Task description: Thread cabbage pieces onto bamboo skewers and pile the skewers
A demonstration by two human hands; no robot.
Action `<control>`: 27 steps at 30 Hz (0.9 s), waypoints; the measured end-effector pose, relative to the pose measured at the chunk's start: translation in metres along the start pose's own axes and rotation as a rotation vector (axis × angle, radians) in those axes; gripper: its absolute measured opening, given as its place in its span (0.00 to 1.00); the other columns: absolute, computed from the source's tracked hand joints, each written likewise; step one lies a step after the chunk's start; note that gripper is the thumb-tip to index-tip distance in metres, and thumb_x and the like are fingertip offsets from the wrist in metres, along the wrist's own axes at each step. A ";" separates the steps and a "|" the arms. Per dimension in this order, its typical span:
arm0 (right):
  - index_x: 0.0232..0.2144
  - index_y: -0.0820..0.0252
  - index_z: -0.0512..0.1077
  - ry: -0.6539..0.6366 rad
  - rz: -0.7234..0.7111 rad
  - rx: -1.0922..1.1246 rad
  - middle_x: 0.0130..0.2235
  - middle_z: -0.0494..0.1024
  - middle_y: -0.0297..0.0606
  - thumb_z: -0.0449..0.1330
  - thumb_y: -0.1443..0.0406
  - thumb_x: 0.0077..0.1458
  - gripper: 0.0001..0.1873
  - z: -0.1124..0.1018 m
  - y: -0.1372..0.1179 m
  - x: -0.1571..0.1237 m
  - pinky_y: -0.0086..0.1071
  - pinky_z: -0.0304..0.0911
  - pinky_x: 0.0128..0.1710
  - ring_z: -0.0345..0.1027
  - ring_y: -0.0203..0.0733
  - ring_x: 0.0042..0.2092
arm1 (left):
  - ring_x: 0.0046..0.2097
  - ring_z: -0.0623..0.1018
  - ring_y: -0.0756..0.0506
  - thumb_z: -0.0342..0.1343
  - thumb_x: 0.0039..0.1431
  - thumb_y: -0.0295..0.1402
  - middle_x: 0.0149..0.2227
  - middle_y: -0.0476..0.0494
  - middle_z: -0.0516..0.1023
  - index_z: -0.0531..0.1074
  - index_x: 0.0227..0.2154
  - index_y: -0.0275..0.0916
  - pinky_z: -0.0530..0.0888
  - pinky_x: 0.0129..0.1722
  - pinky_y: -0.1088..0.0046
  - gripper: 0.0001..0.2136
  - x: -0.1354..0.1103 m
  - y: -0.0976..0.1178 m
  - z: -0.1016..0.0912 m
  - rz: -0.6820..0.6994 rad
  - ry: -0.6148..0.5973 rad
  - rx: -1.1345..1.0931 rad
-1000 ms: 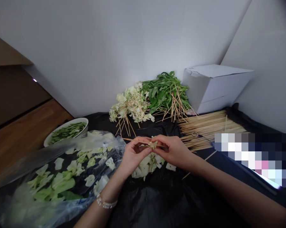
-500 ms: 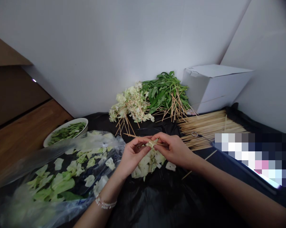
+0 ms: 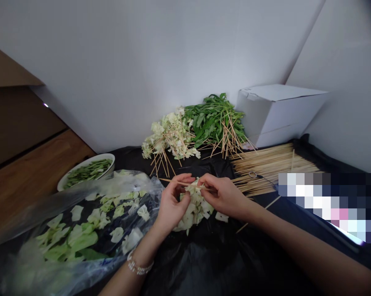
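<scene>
My right hand (image 3: 224,193) pinches a thin bamboo skewer (image 3: 165,179) near its right end, with a pale cabbage piece by the fingertips. That skewer runs leftward across the curled fingers of my left hand (image 3: 172,205), which keeps hold of it; the thumb is set apart below. How far the skewer goes through any cabbage is hidden by my fingers. Directly beneath both hands lies a heap of torn cabbage leaves (image 3: 188,220) on the black plastic sheet (image 3: 185,267).
Behind are skewered cabbage (image 3: 157,128) and skewered green leaves (image 3: 205,121). Many bare skewers (image 3: 272,162) lie right, before a white box (image 3: 284,111). Left are a clear plastic bag (image 3: 80,269) with loose cabbage and a white bowl (image 3: 113,164) of green pieces. A blurred-out device (image 3: 327,209) sits right.
My left thumb has come away from the cabbage piece and moved down and left, so the hand has loosened. My right fingers still pinch at the same place.
</scene>
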State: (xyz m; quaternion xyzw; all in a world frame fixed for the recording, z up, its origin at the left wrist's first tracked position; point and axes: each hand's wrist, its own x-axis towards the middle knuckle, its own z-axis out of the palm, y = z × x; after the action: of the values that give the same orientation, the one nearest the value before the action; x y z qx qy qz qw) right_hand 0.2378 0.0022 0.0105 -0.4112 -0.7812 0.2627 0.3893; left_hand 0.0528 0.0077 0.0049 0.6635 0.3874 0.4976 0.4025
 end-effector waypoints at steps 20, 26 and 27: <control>0.50 0.58 0.69 -0.003 0.069 0.062 0.39 0.80 0.37 0.61 0.61 0.57 0.19 0.001 0.003 0.004 0.32 0.64 0.39 0.73 0.39 0.38 | 0.42 0.79 0.46 0.65 0.51 0.28 0.41 0.44 0.78 0.70 0.49 0.41 0.76 0.45 0.69 0.21 0.000 -0.003 0.006 0.010 -0.012 -0.099; 0.46 0.57 0.71 0.047 -0.049 -0.074 0.44 0.80 0.40 0.54 0.64 0.61 0.12 0.002 0.009 0.002 0.34 0.64 0.44 0.73 0.41 0.44 | 0.42 0.78 0.46 0.63 0.53 0.28 0.41 0.43 0.78 0.70 0.49 0.40 0.75 0.45 0.70 0.20 0.001 0.000 0.006 -0.004 -0.022 -0.108; 0.45 0.57 0.71 0.048 -0.069 -0.111 0.44 0.79 0.40 0.53 0.65 0.61 0.11 0.003 0.009 0.002 0.34 0.64 0.44 0.73 0.41 0.44 | 0.42 0.78 0.47 0.62 0.53 0.28 0.40 0.44 0.78 0.70 0.49 0.40 0.75 0.45 0.71 0.19 0.000 0.000 0.006 0.001 -0.028 -0.096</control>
State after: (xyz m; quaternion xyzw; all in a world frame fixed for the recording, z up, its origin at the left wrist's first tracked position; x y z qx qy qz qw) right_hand 0.2384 0.0078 0.0032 -0.4112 -0.7986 0.1955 0.3935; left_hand 0.0589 0.0071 0.0039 0.6505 0.3568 0.5066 0.4392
